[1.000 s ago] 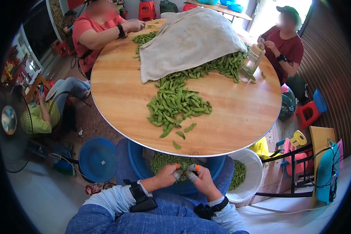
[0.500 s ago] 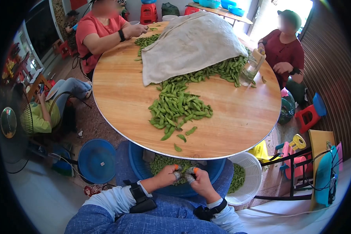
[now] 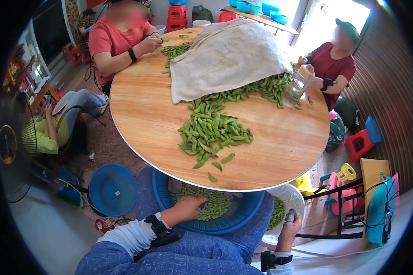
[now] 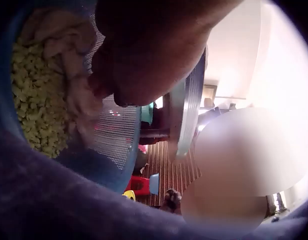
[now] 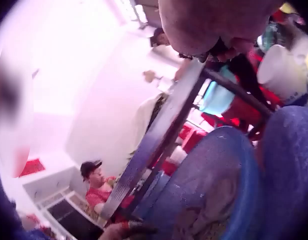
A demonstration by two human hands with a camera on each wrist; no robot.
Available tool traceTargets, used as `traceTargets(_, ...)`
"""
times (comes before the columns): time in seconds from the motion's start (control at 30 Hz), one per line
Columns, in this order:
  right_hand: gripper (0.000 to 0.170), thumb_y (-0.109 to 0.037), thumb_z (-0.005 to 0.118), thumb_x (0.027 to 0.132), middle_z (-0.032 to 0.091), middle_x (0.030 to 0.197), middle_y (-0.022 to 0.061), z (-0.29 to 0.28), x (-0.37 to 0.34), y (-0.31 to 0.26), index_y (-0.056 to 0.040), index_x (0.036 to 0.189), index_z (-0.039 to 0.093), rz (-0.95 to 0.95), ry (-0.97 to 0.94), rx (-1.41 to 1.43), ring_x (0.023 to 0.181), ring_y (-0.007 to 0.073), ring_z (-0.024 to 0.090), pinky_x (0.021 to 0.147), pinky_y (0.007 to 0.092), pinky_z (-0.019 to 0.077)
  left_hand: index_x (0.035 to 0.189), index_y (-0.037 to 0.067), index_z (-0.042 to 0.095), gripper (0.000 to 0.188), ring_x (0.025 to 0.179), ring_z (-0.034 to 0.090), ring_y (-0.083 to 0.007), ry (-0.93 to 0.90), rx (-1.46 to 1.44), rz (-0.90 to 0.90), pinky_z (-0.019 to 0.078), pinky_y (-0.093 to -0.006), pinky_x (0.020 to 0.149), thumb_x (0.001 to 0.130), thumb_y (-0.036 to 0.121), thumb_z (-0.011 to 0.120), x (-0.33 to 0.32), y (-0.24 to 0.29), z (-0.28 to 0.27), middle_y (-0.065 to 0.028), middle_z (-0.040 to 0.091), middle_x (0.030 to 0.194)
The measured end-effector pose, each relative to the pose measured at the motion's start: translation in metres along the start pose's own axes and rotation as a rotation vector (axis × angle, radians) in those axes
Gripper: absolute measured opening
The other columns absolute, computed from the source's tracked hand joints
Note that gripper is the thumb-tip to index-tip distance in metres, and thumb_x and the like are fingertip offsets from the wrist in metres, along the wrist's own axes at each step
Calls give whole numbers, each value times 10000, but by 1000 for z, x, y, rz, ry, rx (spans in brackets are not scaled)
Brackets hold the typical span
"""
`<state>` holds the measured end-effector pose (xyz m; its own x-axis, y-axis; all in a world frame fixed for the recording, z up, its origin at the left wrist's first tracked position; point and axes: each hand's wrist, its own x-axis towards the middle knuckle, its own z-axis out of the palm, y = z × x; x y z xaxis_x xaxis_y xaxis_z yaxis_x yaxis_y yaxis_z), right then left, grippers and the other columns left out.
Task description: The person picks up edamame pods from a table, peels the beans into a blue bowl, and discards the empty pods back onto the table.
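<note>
My left hand (image 3: 186, 208) hangs over a blue basin (image 3: 248, 208) set between my legs, fingers bent downward close over light green shelled beans (image 3: 218, 206). Its fingertips are mostly hidden, and I cannot tell whether they hold a pod. My right hand (image 3: 288, 229) is out to the right at the near rim of a white basket (image 3: 299, 197), fingers extended, no pod visible in them. Grey wraps with orange bands cover some fingers. Green pods or husks (image 3: 276, 214) lie inside that basket. In the left wrist view a crumpled cloth (image 4: 76, 85) lies beside the beans.
A round wooden table (image 3: 147, 119) stands just ahead, bearing a pile of green soybean pods (image 3: 211, 130), a pale cloth (image 3: 229, 59) over more pods and a clear bottle (image 3: 293, 89). Two people sit across it. At left are a blue basin (image 3: 112, 190) and a fan (image 3: 13, 142).
My hands, together over the basin before, are now apart. The right has moved rightward to the white basket; the left has stayed over the beans. The bottle now leans in the view.
</note>
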<state>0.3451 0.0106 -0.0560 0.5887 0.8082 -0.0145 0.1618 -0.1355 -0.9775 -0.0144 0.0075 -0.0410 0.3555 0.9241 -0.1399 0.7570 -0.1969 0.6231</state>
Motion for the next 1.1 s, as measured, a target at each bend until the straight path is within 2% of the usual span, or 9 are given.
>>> traceTargets(0.1,162,-18,547,735,546,828,102,47,-27,-69,1,896,553,-594,-208,-240,753,205,532,664,278,427,974,40,560,325,688,555,-328,35,-88,55,440,-412,610,651,52,526,-6,13,-14,-173,563,714)
traceTargets(0.17,185,-28,568,737,553,864,108,86,-47,-113,-16,921,558,-822,-380,-343,806,246,551,715,310,434,963,44,568,317,675,557,-320,112,-130,93,446,-398,596,647,53,540,-11,23,-31,-169,564,710)
traceTargets(0.3,280,8,559,626,528,919,151,164,-70,-148,-23,904,559,-1076,-831,-210,832,309,521,726,358,437,924,39,584,281,652,559,-315,322,-198,118,455,-363,579,644,57,568,-20,27,-51,-165,567,703)
traceTargets(0.4,264,-4,549,629,521,923,150,196,-66,-154,-20,893,557,-1216,-963,-293,847,317,509,723,370,437,896,26,595,242,650,564,-311,440,-259,102,459,-342,585,656,51,576,-26,27,-63,-166,573,707)
traceTargets(0.53,229,6,528,654,524,905,159,196,-15,-142,-13,880,560,-1180,-736,-424,839,322,505,731,375,431,890,16,598,223,674,577,-297,512,-451,34,463,-324,605,668,22,575,-31,29,-78,-163,586,737)
traceTargets(0.63,190,-14,537,691,535,886,167,171,38,-135,5,877,570,-1091,-432,-555,827,326,509,712,369,431,892,-15,584,148,699,582,-192,517,-325,129,451,-259,624,766,61,572,-27,25,-92,-111,595,786)
traceTargets(0.77,186,-51,552,727,550,856,165,133,39,-145,8,901,579,-825,-420,-381,783,316,530,686,353,428,912,50,593,337,705,562,-282,495,94,327,451,-340,600,582,-17,581,-3,25,-124,-123,585,825)
traceTargets(0.9,193,-67,572,727,554,815,158,133,4,-135,-4,909,586,-772,-497,-246,747,305,544,663,345,433,881,117,580,235,793,522,-178,401,588,628,388,-300,672,657,80,517,38,41,-151,-41,583,859)
traceTargets(1.1,190,-33,562,723,570,819,150,143,-13,-128,3,908,588,-800,-481,-220,729,282,564,651,317,446,618,122,535,58,760,479,-178,189,835,692,344,-322,696,660,151,508,66,37,-160,-11,507,736)
